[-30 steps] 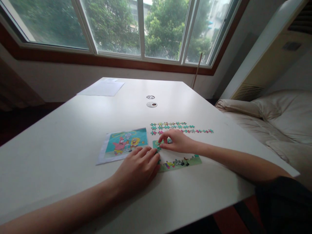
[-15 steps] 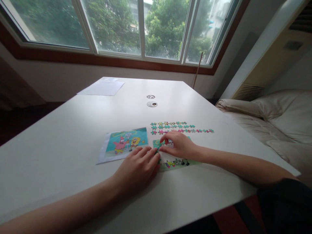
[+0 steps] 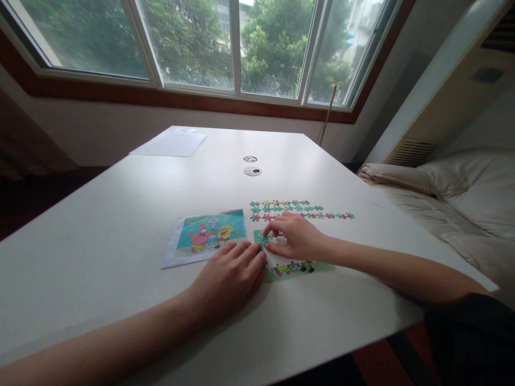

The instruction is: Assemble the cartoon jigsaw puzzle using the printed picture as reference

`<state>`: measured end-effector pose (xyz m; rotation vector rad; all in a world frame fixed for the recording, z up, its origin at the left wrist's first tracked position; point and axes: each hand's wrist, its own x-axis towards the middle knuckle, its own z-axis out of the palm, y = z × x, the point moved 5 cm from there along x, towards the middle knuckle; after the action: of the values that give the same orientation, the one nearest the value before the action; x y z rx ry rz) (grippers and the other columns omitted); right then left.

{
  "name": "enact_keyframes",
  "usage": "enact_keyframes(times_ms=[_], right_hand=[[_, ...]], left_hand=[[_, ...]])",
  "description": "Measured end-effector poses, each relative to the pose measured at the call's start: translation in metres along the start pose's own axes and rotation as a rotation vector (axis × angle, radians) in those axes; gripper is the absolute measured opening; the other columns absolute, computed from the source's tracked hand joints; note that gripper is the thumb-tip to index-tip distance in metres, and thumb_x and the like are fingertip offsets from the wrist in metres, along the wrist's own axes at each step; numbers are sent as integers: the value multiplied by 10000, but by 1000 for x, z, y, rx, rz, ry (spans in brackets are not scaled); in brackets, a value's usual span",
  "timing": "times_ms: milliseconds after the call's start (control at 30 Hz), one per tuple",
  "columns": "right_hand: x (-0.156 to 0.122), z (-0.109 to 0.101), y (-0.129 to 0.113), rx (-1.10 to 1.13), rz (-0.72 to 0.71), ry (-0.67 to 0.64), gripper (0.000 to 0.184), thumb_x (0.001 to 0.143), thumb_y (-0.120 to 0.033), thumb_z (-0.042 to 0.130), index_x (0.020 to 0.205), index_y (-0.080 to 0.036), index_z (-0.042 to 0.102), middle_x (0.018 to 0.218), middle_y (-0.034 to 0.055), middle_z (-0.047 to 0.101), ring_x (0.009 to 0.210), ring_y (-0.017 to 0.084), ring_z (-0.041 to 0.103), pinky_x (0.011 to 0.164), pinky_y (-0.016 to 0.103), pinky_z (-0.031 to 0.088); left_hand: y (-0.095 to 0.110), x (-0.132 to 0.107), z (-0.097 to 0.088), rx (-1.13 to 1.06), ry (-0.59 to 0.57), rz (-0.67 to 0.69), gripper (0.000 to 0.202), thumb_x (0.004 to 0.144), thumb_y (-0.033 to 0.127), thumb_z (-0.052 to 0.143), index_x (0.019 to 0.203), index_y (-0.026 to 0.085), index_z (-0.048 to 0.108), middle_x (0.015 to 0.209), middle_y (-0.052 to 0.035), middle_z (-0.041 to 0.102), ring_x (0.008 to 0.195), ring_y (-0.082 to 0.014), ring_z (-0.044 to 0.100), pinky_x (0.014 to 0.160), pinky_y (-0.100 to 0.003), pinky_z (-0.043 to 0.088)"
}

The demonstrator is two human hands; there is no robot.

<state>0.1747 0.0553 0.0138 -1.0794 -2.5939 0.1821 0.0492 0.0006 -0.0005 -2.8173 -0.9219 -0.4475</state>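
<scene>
The right hand (image 3: 295,238) pinches a piece onto the half-built puzzle (image 3: 298,266) at frame centre; the left hand (image 3: 229,276) lies flat, steadying its edge. Only the border looks assembled; loose pieces (image 3: 300,210) wait in rows beyond, beside the reference picture (image 3: 209,236) on the bench (image 3: 120,214).

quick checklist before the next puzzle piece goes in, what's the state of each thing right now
1. Left hand flat at the puzzle edge, steadying it: ok.
2. Right hand fingertips on the puzzle's upper left corner: ok.
3. Piece held and seated there: cannot tell, fingers hide it.
4. Reference picture in view beside the puzzle: ok.
5. Loose pieces laid in rows behind the right hand: ok.
</scene>
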Motion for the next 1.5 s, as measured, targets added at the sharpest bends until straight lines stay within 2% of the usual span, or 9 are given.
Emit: enact_keyframes(times_ms=[200, 433, 733, 933, 1033, 1200, 1333, 1500], right_hand=[[-3, 2, -2, -85, -53, 14, 209, 787, -359, 557, 848, -178, 642, 771, 51, 641, 729, 168, 507, 706, 286, 367], [-4, 6, 0, -24, -77, 29, 207, 803, -353, 549, 859, -170, 627, 770, 48, 633, 738, 158, 509, 719, 273, 376], [-8, 10, -6, -201, -157, 27, 261, 865, -345, 449, 857, -163, 636, 732, 74, 602, 746, 183, 474, 705, 302, 342], [-8, 8, -15, -303, -170, -48, 244, 873, -318, 444, 863, -165, 634, 746, 81, 613, 770, 196, 474, 706, 317, 334], [-9, 3, -17, -334, -187, -103, 240, 887, -279, 429, 935, -160, 631, 761, 92, 618, 779, 197, 483, 699, 318, 338], [-20, -9, -1, -202, -222, -154, 308, 907, -281, 395, 1154, -198, 560, 867, 85, 602, 781, 172, 505, 737, 307, 384], [-33, -15, 12, -176, -173, -111, 319, 916, -275, 371, 1159, -185, 557, 877, 88, 591, 811, 178, 506, 782, 328, 397], [-40, -9, 8, -226, -174, -122, 341, 923, -307, 344, 1179, -210, 548, 885, 80, 591, 804, 183, 492, 791, 344, 387]], left_hand=[[0, 0, 0, 3, -7, 0, 211, 873, 173, 408, 989, 129, 577, 970, -111, 619, 936, -260, 556, 785, -422, 460], [0, -1, 1, 2, -9, -3, 215, 875, 178, 404, 991, 126, 577, 979, -114, 615, 935, -256, 553, 785, -411, 464], [0, 1, 0, -9, -3, -10, 231, 881, 169, 379, 988, 128, 580, 960, -116, 616, 931, -250, 551, 785, -409, 457], [1, 0, 0, -3, -3, 7, 219, 872, 160, 395, 988, 124, 577, 961, -117, 619, 933, -257, 549, 779, -416, 455], [1, 0, 1, -5, 4, 7, 216, 875, 163, 397, 987, 123, 577, 963, -118, 620, 925, -255, 553, 776, -416, 458], [1, -1, -1, -7, 11, -1, 207, 863, 171, 423, 998, 131, 575, 1008, -117, 612, 943, -258, 548, 781, -422, 462], [0, 0, -1, -10, -19, -7, 199, 861, 171, 429, 992, 134, 574, 1027, -109, 608, 958, -258, 540, 801, -427, 457], [0, 1, 0, -22, -26, -11, 187, 850, 163, 441, 982, 132, 571, 1131, -108, 577, 1014, -265, 510, 844, -430, 444]])
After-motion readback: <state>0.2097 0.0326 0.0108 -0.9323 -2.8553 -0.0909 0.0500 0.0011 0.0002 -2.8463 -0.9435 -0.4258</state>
